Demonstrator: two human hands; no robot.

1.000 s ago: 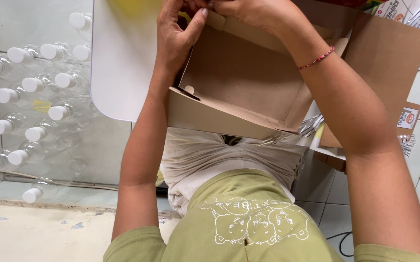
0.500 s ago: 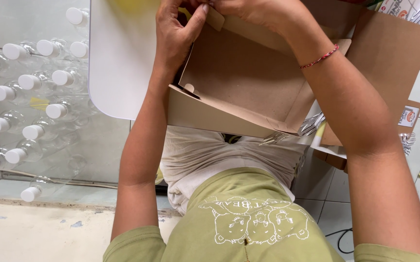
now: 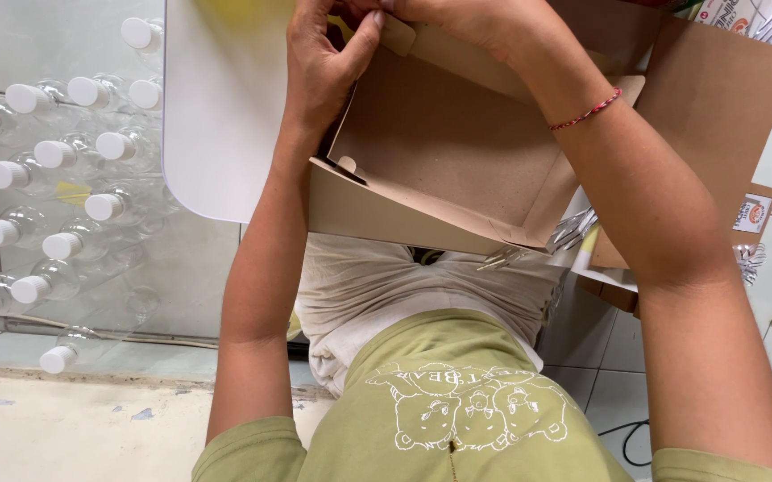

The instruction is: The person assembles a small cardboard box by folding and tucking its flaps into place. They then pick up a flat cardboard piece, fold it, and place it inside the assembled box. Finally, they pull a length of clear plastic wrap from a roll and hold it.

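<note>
A: What is gripped by the hands?

B: A flap at the far rim of the brown cardboard box point(image 3: 444, 152) is pinched by the left hand point(image 3: 323, 67). The same rim is touched by the right hand point(image 3: 457, 18), but its fingers are cut off by the frame, so its grip cannot be told.

A: Where is the box held?

B: It is held open beside the rounded corner of the white worktop point(image 3: 221, 107). Clear bottles point(image 3: 56, 178) with white caps are laid in rows beyond the worktop's edge.
</note>
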